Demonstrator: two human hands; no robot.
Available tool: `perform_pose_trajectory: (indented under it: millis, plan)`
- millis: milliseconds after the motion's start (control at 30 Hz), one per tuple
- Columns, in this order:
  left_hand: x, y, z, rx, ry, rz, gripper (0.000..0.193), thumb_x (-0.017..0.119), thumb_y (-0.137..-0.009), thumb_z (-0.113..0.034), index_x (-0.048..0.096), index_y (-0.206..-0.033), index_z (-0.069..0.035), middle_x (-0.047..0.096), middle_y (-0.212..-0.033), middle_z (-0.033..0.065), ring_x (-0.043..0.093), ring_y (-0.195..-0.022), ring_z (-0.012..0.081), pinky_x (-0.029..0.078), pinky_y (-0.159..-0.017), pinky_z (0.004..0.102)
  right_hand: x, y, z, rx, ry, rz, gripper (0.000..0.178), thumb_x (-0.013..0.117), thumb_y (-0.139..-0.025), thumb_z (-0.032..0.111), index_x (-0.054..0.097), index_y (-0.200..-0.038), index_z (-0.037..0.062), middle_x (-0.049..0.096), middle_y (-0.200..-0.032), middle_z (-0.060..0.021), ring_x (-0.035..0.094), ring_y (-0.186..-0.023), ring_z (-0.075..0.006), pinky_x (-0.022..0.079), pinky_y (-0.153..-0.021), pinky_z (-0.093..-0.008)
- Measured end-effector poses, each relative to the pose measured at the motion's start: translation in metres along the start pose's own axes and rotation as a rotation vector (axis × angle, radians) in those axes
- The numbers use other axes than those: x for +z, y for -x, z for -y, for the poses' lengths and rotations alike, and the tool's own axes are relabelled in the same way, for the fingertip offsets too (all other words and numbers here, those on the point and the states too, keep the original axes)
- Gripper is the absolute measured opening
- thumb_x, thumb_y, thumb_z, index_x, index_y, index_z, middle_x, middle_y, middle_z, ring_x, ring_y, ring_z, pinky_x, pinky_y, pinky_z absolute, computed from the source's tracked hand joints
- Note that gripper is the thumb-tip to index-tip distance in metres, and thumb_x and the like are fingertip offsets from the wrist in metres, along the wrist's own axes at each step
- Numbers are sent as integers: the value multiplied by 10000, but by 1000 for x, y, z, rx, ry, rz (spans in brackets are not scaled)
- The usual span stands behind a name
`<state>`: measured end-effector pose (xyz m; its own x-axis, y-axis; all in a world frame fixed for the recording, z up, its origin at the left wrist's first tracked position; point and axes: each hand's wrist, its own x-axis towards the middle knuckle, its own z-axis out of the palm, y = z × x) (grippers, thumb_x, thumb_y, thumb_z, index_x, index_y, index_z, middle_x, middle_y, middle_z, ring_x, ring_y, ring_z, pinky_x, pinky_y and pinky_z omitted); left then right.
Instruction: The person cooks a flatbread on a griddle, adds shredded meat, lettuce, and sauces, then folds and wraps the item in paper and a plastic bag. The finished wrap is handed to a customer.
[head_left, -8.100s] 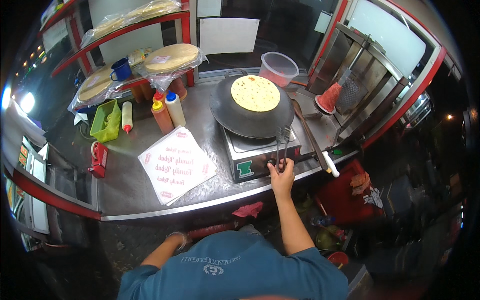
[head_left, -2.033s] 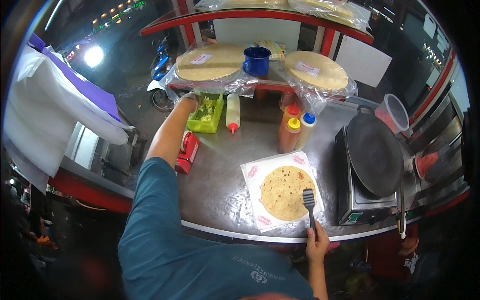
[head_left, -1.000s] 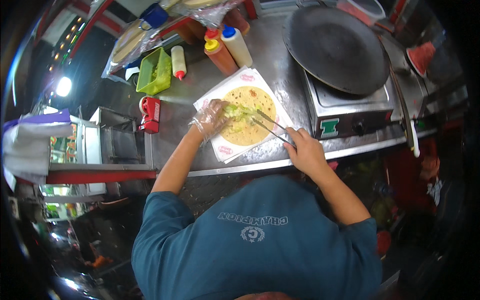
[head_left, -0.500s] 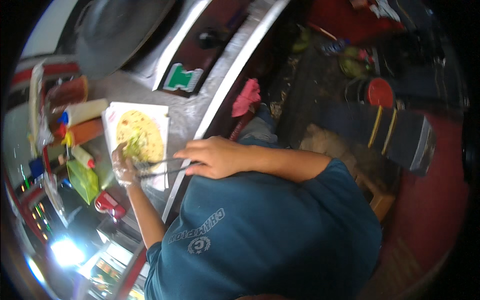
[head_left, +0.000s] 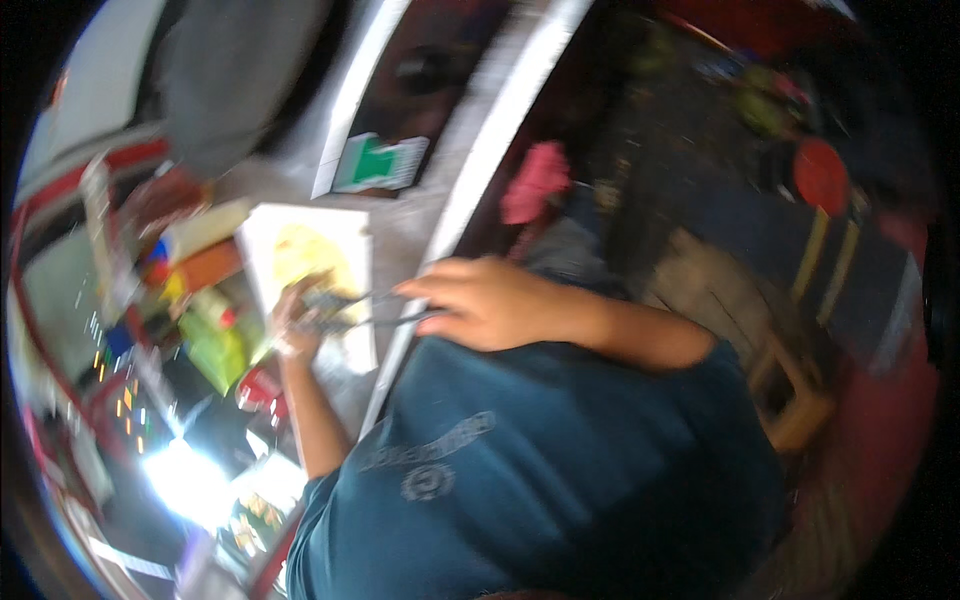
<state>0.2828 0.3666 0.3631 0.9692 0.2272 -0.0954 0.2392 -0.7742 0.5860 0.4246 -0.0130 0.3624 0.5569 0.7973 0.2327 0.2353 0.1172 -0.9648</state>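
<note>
A round yellowish flatbread lies on white paper sheets on the counter at the left. Over its near part is my left hand, in a thin clear plastic glove; its fingertips reach onto the bread, but blur hides how they are bent. My right hand is bare and closed around the handle end of dark metal tongs. The tips of the tongs point left, close beside my gloved hand. Whatever is between them is too smeared to make out.
Sauce bottles, a green plastic container and a red object stand left of the paper. Beyond is a big dark round pan. A pink cloth hangs past the counter's pale edge. A wooden stool is at right.
The view has shifted, so counter and hands appear farther right and blurrier. My left hand stays at the bread and my right hand keeps the tongs. Green shredded filling, clear earlier, is now indistinct.
</note>
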Motion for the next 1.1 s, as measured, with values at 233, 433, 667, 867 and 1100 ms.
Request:
perform_pose_trajectory:
  millis: [233,433,667,867,1100]
  plan:
    - [-45,19,-2,-229,682,-367,211,587,-910,-183,681,-970,-3,428,-695,-52,333,-587,60,253,-564,252,3,-32,2,169,139,-192,411,724,-942,208,644,-1282,-8,672,-1035,-203,693,-878,-373,567,-788,-434]
    - [-89,35,25,-258,1019,-897,196,606,-982,-265,623,-919,-80,389,-662,-78,317,-548,44,226,-498,230,70,-99,-1,64,609,23,419,699,-945,258,640,-1310,61,657,-1057,-158,702,-852,-363,571,-715,-472]
    - [-212,86,215,-303,700,-964,312,491,-1065,-453,623,-1089,-172,574,-896,-41,485,-695,69,383,-570,226,61,-98,13,16,762,117,432,717,-921,245,647,-1323,102,643,-1010,-115,697,-827,-331,570,-694,-449]
    - [-219,67,197,-446,429,-871,235,540,-1041,-371,664,-1030,-172,534,-814,-55,454,-658,65,358,-548,250,77,-77,15,60,706,196,432,712,-937,285,648,-1318,93,638,-998,-122,687,-843,-341,562,-719,-450]
    - [-41,-7,-19,42,49,-254,220,567,-1038,-255,642,-1165,-92,680,-1101,128,671,-1067,314,527,-957,400,67,-74,0,104,510,-275,388,711,-950,204,663,-1314,80,641,-953,-151,667,-797,-346,533,-700,-446]
